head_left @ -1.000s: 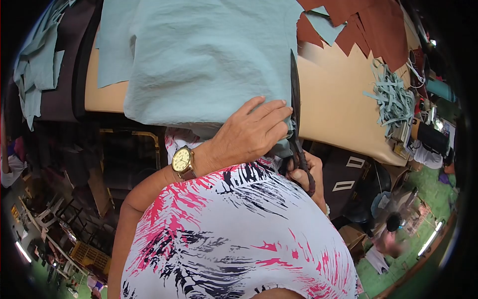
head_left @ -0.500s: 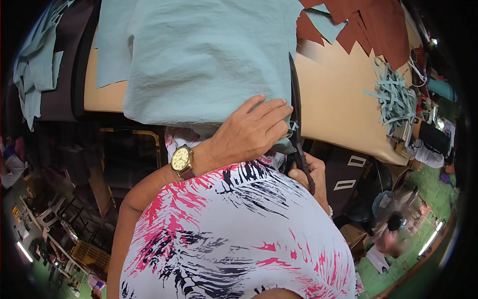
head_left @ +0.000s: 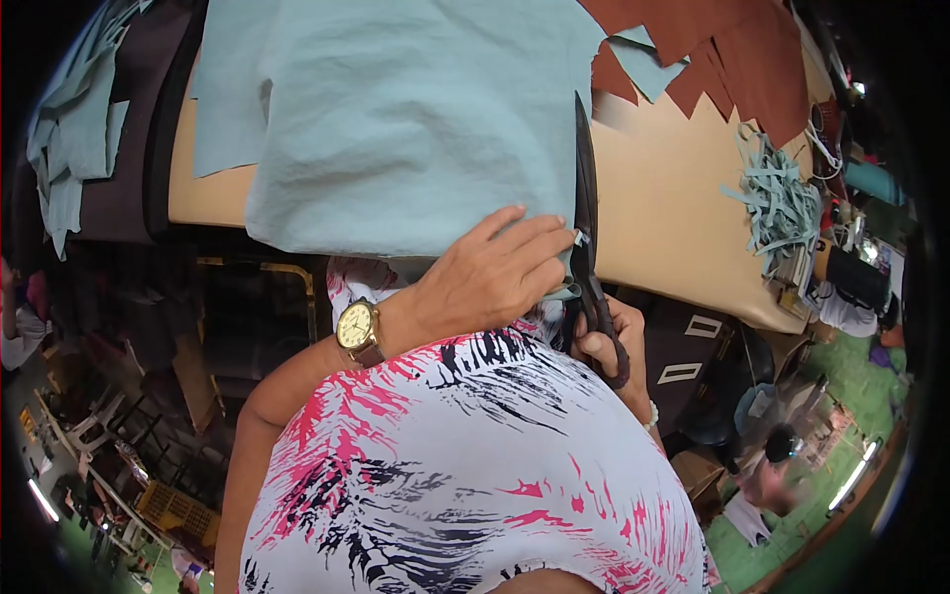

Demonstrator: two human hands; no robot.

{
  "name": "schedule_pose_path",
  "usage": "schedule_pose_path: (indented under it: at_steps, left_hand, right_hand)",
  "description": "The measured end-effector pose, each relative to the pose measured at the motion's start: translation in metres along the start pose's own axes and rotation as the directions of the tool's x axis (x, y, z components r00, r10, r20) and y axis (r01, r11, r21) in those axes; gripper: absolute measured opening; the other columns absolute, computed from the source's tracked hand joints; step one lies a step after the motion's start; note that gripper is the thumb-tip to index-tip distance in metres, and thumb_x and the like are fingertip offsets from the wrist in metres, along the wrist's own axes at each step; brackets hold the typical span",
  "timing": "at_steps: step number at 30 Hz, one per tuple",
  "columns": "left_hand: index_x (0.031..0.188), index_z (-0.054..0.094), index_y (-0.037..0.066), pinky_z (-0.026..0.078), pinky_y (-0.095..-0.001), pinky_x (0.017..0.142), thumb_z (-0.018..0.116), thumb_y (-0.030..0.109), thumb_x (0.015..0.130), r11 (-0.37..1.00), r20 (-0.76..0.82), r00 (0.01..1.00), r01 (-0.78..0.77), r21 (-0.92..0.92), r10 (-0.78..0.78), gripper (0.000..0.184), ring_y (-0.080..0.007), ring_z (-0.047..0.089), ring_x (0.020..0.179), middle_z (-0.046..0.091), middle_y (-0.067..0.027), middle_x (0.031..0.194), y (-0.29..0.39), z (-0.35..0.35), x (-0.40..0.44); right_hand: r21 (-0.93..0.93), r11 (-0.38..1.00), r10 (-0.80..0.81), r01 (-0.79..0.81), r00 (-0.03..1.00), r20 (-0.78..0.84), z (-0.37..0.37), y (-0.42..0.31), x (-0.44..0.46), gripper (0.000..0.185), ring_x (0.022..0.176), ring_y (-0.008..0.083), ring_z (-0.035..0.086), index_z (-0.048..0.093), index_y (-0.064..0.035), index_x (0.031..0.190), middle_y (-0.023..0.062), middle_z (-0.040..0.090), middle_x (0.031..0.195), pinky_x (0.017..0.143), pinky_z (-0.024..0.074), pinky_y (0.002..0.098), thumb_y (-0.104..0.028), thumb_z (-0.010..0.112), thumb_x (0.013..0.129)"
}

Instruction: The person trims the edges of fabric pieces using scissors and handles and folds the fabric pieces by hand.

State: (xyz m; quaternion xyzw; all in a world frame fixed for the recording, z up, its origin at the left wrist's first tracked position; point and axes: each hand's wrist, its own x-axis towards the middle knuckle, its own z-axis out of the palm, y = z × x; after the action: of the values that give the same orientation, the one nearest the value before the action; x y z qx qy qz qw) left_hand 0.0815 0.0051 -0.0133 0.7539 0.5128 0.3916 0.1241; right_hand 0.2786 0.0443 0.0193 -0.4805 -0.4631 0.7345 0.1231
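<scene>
Nearest, one white top (head_left: 475, 445) with pink and black streaks. One right hand (head_left: 623, 346), closed about the dark handles of a pair of scissors (head_left: 586, 198), a pale bracelet (head_left: 651, 416) at its wrist. The blades pointed away from the body along the right edge of the cloth and looked nearly together, though whether they met at the tips could not be told. One left hand (head_left: 495, 272), back upward, fingers extended and slightly parted, lay on the near right corner of the cloth; its underside was hidden. One wristwatch (head_left: 354, 325), pale-faced, on that arm. One light blue cloth (head_left: 396, 129), rumpled, spread over the tan table (head_left: 683, 218), its near edge overhanging. Latest change, as judged from the lie of things: a small pale scrap (head_left: 582, 239) at the left fingertips, beside the blades, suggested a fresh cut, which would place the working point at that corner, between the two hands. Beyond, to the right: one tangled heap of blue strips (head_left: 780, 203); farther up, several rust-brown pieces (head_left: 767, 59), jagged along their near edges, with one blue offcut (head_left: 645, 67) among them. Farther off, one green floor (head_left: 851, 396).
</scene>
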Motion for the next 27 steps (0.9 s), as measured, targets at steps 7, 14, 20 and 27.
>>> schedule_pose_path:
  at_steps: [7,14,20,27]
  left_hand:
    - [0.075,0.049,0.004,0.043,-0.0444,0.086,0.061,0.009,0.070,0.999,-0.013,1.000,-0.017,-0.041,0.016,0.014,-0.0266,0.055,0.104,0.056,-0.0146,0.108,-0.0006,-0.0040,-0.0040]
    - [0.075,0.049,0.004,0.043,-0.0427,0.086,0.059,0.009,0.070,0.999,0.003,1.000,-0.021,-0.024,0.021,0.012,-0.0253,0.054,0.103,0.057,-0.0133,0.107,-0.0014,-0.0029,-0.0060]
    - [0.075,0.051,0.004,0.043,-0.0397,0.086,0.055,0.009,0.070,0.999,-0.007,0.999,-0.033,0.007,0.033,0.009,-0.0234,0.054,0.102,0.058,-0.0116,0.103,-0.0016,-0.0010,-0.0072]
    - [0.074,0.048,0.005,0.043,-0.0424,0.087,0.063,0.010,0.071,1.000,0.032,0.999,-0.018,-0.017,0.019,0.015,-0.0242,0.055,0.104,0.057,-0.0127,0.109,-0.0007,-0.0031,-0.0081]
  right_hand:
    - [0.009,1.000,-0.007,0.007,1.000,0.006,0.0023,-0.0044,0.0044,0.036,0.045,0.0049,0.044,0.051,-0.0023,0.070,-0.0019,0.048,0.055,0.042,0.0333,0.0183,-0.029,0.075,0.068]
    - [-0.017,1.000,-0.005,0.005,1.000,-0.013,0.0024,-0.0015,0.0033,0.028,0.043,0.0051,0.044,0.051,-0.0026,0.067,-0.0015,0.047,0.053,0.040,0.0328,0.0182,-0.020,0.072,0.072]
    - [-0.042,0.999,0.033,-0.035,0.998,-0.048,0.0050,-0.0058,0.0019,0.025,0.043,0.0045,0.044,0.050,-0.0030,0.065,-0.0014,0.047,0.052,0.039,0.0317,0.0180,-0.014,0.070,0.073]
    - [-0.086,0.995,0.045,-0.050,0.997,-0.063,0.0033,-0.0072,0.0005,0.024,0.041,0.0038,0.043,0.052,-0.0019,0.066,-0.0019,0.047,0.051,0.037,0.0304,0.0177,-0.015,0.071,0.074]
